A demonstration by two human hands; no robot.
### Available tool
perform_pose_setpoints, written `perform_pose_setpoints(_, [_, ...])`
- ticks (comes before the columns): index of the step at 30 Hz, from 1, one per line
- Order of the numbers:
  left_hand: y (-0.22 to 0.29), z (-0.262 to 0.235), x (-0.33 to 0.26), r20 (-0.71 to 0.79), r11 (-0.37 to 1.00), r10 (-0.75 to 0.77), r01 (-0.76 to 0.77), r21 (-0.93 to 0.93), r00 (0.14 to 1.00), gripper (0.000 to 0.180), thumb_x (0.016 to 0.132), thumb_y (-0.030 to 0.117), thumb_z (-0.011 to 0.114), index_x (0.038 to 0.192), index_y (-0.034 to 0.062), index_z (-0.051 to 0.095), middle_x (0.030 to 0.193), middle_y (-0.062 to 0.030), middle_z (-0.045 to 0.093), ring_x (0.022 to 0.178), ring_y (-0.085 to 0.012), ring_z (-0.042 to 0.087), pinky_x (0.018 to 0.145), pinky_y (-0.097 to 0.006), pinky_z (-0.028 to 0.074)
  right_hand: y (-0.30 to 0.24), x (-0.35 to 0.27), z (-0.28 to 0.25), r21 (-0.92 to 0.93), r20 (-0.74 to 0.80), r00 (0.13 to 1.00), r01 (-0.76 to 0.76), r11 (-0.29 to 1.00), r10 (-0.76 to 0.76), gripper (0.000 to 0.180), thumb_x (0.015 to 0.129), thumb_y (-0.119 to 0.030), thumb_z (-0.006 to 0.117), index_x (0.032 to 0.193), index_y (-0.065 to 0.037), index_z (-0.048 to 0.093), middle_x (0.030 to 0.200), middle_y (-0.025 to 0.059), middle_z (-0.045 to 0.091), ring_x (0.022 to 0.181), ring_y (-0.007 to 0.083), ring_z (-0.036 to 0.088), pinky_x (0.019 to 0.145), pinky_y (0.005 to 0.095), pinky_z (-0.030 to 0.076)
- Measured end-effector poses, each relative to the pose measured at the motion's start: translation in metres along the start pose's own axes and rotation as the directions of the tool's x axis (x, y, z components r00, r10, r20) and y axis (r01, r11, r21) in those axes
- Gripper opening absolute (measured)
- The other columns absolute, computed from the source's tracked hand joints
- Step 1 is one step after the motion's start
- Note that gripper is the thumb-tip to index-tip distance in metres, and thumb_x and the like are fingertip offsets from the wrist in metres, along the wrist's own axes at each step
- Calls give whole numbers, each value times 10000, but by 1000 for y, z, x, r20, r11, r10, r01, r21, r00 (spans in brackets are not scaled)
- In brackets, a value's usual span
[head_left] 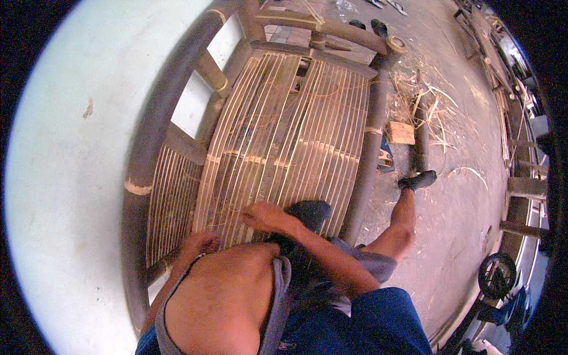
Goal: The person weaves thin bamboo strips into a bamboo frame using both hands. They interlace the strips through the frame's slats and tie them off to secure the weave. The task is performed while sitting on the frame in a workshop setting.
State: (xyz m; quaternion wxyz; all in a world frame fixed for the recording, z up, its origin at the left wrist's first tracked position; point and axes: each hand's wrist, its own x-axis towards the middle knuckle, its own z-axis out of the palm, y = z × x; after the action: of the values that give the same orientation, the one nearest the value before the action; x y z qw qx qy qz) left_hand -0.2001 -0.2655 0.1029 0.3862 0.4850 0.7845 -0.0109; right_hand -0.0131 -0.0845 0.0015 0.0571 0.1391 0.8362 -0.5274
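I sit on a bench of dark poles whose seat is made of pale slats (272,130) running lengthwise. My right hand (266,216) is low over the slats near my dark-covered foot (310,214), fingers curled and closed; what they hold, if anything, is too small to make out. At the seat's left side, next to my bent knee (219,296), my left hand (202,241) is also curled closed and partly hidden by the knee. Thin orange-brown strands (331,94) lie loosely across the slats, some trailing near the hands.
A pale wall (77,177) stands close on the left. Thick bench poles (139,177) frame the seat. On the floor to the right are a wooden block (400,133), pale shavings (435,97) and my other foot (418,180). A wheel (497,276) stands at the far right.
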Motion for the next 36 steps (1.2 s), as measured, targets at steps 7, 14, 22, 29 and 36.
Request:
perform_pose_setpoints(7, [-71,73,-70,114,978,-190,198,-59,975,232,907,237,633,1023,46,694,988,-147,707,929,-324,677,808,-431,521,12,-70,-45,157,-364,896,-209,965,253,387,969,-345,532,1111,-9,660,1046,239,672,1015,399,649,881,466,505])
perform_pose_setpoints(14, [-78,98,-94,-27,961,-216,208,-183,976,258,914,265,626,1043,51,689,1012,-151,702,948,-329,674,827,-430,521,-12,-77,-46,170,-390,852,-305,937,349,363,962,-309,577,1131,1,660,1045,231,690,1018,341,673,885,404,512])
perform_pose_setpoints(22, [-63,128,-91,-255,929,-234,139,-342,938,288,923,298,617,1066,58,684,1040,-156,696,970,-334,670,848,-429,522,-27,-64,-54,185,-149,924,-323,928,351,390,934,-370,606,1151,-49,642,971,205,706,923,369,686,833,432,532])
perform_pose_setpoints(29, [-42,149,-40,-547,941,-226,36,-337,806,323,936,340,602,1098,70,676,1079,-158,688,1005,-339,663,877,-430,518,-27,-50,-37,-100,-73,977,-205,974,198,384,925,-337,621,1120,-9,662,986,227,690,894,359,676,811,439,519])
perform_pose_setpoints(36, [-25,138,-14,-507,877,-297,21,-481,809,358,959,409,554,1114,110,676,1077,-127,696,997,-333,665,849,-420,520,-17,-29,-8,-357,89,988,-86,930,125,332,903,-330,623,1173,-137,646,973,198,687,910,417,655,764,515,525])
